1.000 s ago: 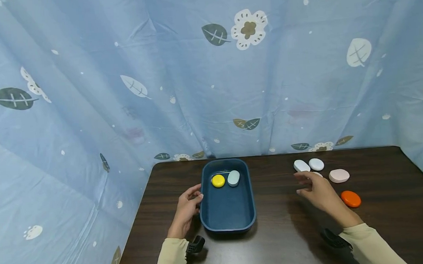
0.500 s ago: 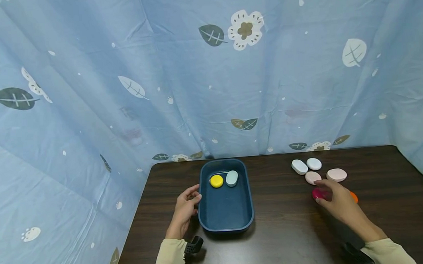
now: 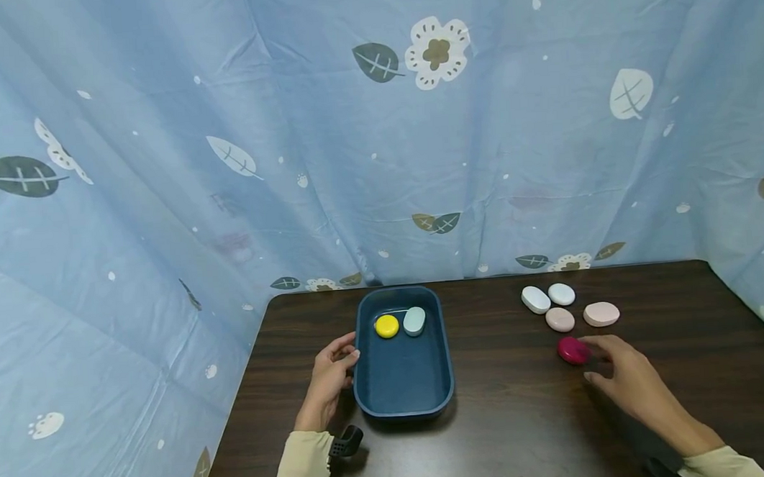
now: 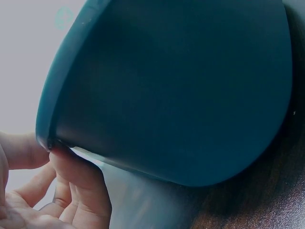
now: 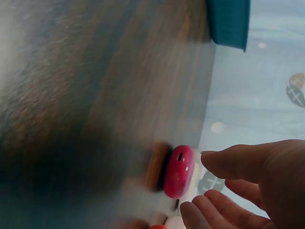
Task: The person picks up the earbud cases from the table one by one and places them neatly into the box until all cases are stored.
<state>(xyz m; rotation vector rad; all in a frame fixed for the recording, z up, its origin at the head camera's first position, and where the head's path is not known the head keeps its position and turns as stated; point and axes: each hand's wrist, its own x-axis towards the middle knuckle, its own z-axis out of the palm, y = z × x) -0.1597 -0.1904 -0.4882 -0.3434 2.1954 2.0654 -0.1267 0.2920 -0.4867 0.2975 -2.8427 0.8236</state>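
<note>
My left hand (image 3: pixel 327 378) pinches the left rim of a dark blue rectangular tub (image 3: pixel 402 381); in the left wrist view, thumb and finger meet at its lip. A round yellow piece (image 3: pixel 387 326) and a pale mint oval piece (image 3: pixel 414 321) lie inside the tub, near its far end. On the right of the table, my right hand (image 3: pixel 632 377) hovers beside a glossy magenta oval case (image 3: pixel 572 351), thumb and fingers spread apart. The right wrist view shows a small dark slot on this case (image 5: pixel 178 171). Whether a fingertip touches it I cannot tell.
Behind the magenta case lie a white oval piece (image 3: pixel 536 299), a white round piece (image 3: pixel 561 294), a pinkish round piece (image 3: pixel 560 320) and a pale pink oval piece (image 3: pixel 601 314). An orange piece (image 5: pixel 158 226) peeks in at the right wrist view's bottom edge. A blue patterned curtain (image 3: pixel 313 163) hangs behind the table.
My right hand has moved right and nearer, uncovering the pinkish and magenta pieces. The orange piece is now hidden behind it in the head view. My left hand stays at the tub.
</note>
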